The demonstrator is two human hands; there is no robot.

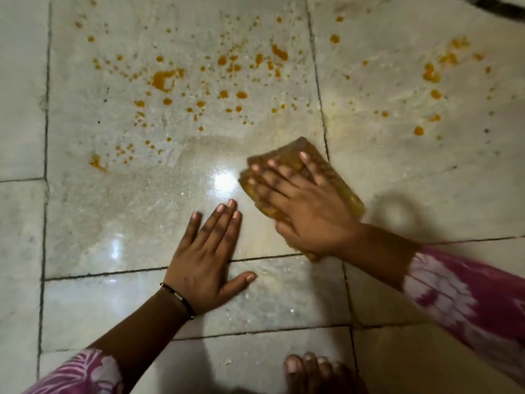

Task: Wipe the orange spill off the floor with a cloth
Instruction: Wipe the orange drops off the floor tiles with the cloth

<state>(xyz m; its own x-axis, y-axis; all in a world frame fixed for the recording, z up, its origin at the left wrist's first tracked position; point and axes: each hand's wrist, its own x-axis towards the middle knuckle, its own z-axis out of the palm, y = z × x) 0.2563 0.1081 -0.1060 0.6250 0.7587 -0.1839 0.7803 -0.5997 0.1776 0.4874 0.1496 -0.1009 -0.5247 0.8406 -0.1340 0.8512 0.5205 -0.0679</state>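
Orange spill lies in drops and blobs across the pale marble floor, mostly on the far part of the middle tile, with more orange drops on the tile to the right. My right hand presses flat on a folded cloth, stained yellow-orange, near the tile joint. The floor just left of the cloth looks wet and shiny, without drops. My left hand rests flat on the floor, fingers apart, holding nothing, a short way left of the cloth.
Bare toes of my foot show at the bottom edge, below the right hand. Dark grout lines cross the floor. A dark object sits at the top right corner. A black bracelet circles my left wrist.
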